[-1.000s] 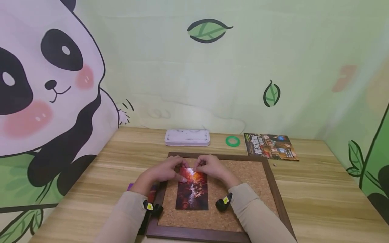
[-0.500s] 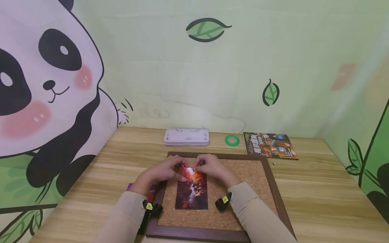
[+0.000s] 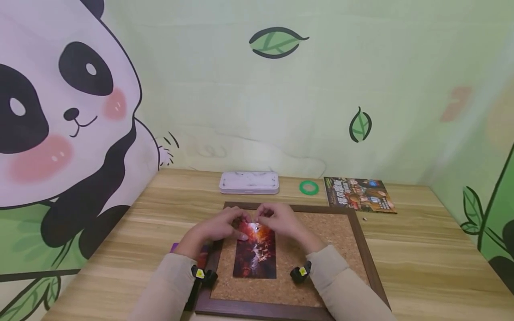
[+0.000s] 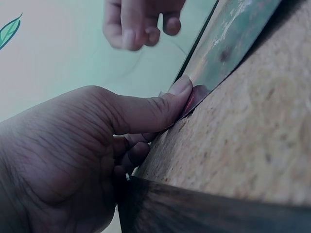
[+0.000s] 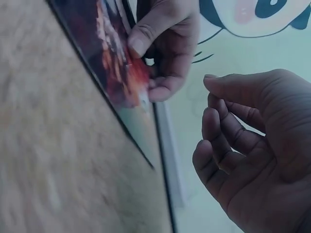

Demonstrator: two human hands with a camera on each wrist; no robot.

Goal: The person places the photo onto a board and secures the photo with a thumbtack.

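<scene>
A glossy red and dark picture card (image 3: 255,254) lies upright on the cork board (image 3: 297,285), toward its left side. My left hand (image 3: 221,225) holds the card by its upper left corner; in the left wrist view the thumb (image 4: 158,109) lies on its edge and the other fingers are bent behind. A small shiny pin head (image 3: 257,228) shows near the card's top edge. My right hand (image 3: 281,220) hovers just above and right of that edge. In the right wrist view its fingers (image 5: 214,160) are loosely bent, apart from the card, with nothing between them.
A dark wooden frame (image 3: 361,249) edges the board. Behind it stand a white tin case (image 3: 249,183), a green tape ring (image 3: 309,187) and a comic book (image 3: 359,195). A small metallic bit (image 3: 364,219) lies right of the board. A purple-edged item (image 3: 174,247) sticks out at left.
My right fingers have let go of the pin near the card's top and drawn slightly up and right. The left hand keeps its place on the card. The head view has shifted slightly.
</scene>
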